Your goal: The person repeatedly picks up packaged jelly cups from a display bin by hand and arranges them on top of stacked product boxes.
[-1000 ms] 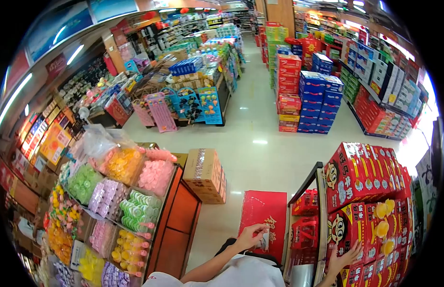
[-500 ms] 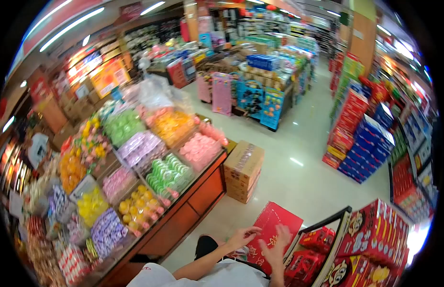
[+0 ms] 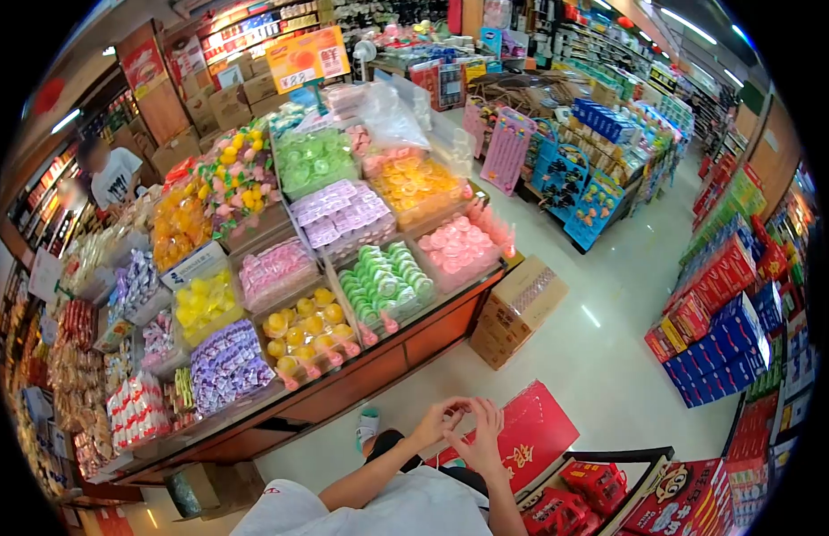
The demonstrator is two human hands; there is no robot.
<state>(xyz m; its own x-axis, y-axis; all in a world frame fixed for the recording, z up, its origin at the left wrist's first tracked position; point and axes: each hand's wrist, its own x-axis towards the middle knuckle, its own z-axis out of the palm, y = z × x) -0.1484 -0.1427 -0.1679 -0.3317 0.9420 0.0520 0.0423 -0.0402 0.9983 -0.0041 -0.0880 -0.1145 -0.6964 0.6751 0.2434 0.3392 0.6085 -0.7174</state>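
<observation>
My left hand [image 3: 436, 422] is raised in front of my body, its bent fingertips meeting the fingers of my right hand [image 3: 481, 438]. Both hands look empty, with fingers curved and partly spread. Between the right thumb and fingers a gap shows. Just beyond and below them lies a red box [image 3: 532, 431] with gold lettering, partly covered by my right hand and arm. To its right, a black-framed rack [image 3: 642, 454] holds red packages [image 3: 595, 483].
A stepped candy display [image 3: 370, 350] with several clear bins stands to the left. Cardboard boxes [image 3: 519, 313] sit at its corner. Blue cartons [image 3: 720, 353] are stacked to the right of the aisle. A person [image 3: 118, 174] stands behind the display at far left.
The view has swung left, so the candy display now sits nearer the middle. My hands, apart before, have come together at the fingertips.
</observation>
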